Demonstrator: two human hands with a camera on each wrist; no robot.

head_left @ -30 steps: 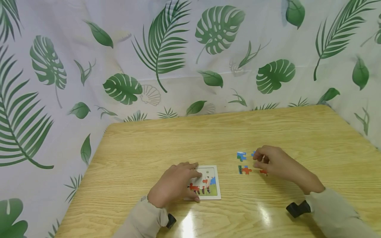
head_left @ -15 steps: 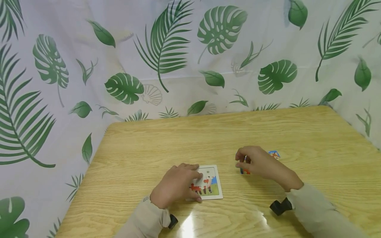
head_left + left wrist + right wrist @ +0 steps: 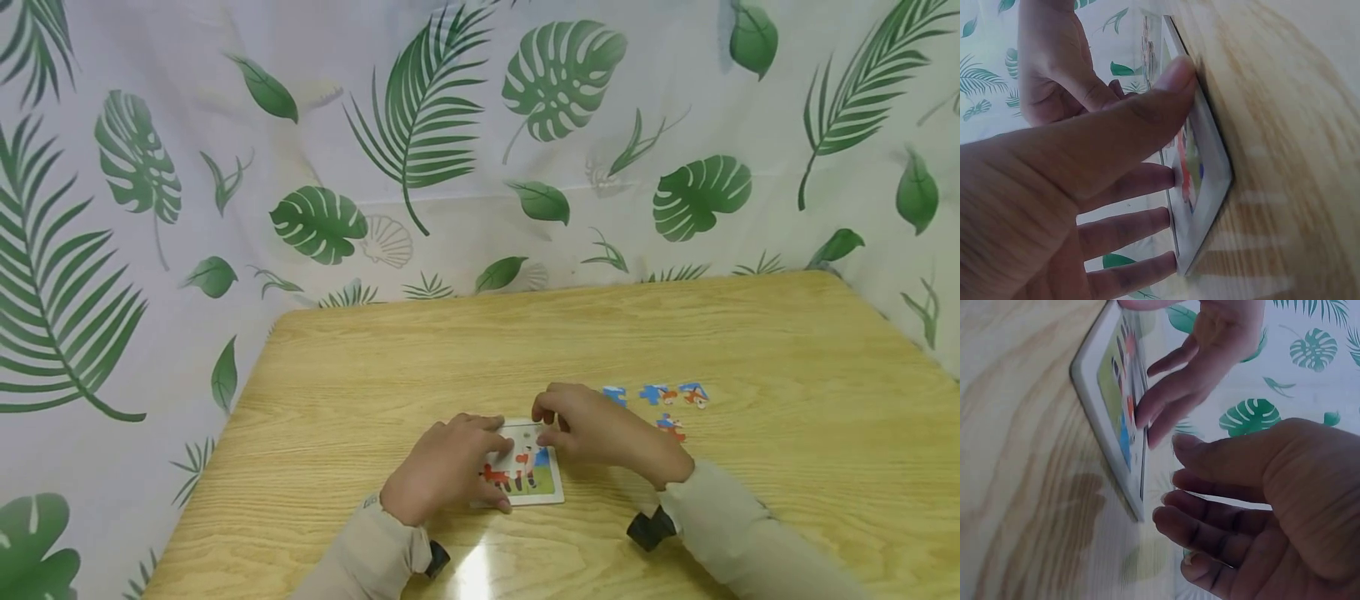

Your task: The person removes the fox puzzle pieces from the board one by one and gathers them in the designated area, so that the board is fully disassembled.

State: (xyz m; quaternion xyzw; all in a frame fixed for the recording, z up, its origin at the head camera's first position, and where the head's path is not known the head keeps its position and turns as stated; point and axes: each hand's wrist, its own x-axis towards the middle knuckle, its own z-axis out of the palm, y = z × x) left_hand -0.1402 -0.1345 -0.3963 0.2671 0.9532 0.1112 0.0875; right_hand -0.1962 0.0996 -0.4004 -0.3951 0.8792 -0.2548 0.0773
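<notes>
A square jigsaw puzzle board [image 3: 546, 492] with a white frame and an animal picture lies on the table before me. My left hand [image 3: 444, 467] rests over its left side, fingers spread. In the left wrist view the thumb [image 3: 1179, 72] lies across the near frame edge, the other fingers along the far side. My right hand [image 3: 592, 425] hovers at the board's upper right corner, with thumb and fingers bent toward each other. In the right wrist view a gap shows between thumb [image 3: 1188, 444] and fingers; I cannot tell whether they hold a piece.
Loose puzzle pieces lie right of the board: one blue piece [image 3: 615, 395] partly behind my right hand, a blue one [image 3: 652, 394], an orange-and-blue one [image 3: 693, 392], and another [image 3: 671, 427] nearer. A leaf-print cloth [image 3: 465, 208] hangs behind the wooden table [image 3: 360, 367].
My right hand has moved left from among the loose pieces to the board's upper right corner, uncovering pieces on the right. The left hand has stayed on the board.
</notes>
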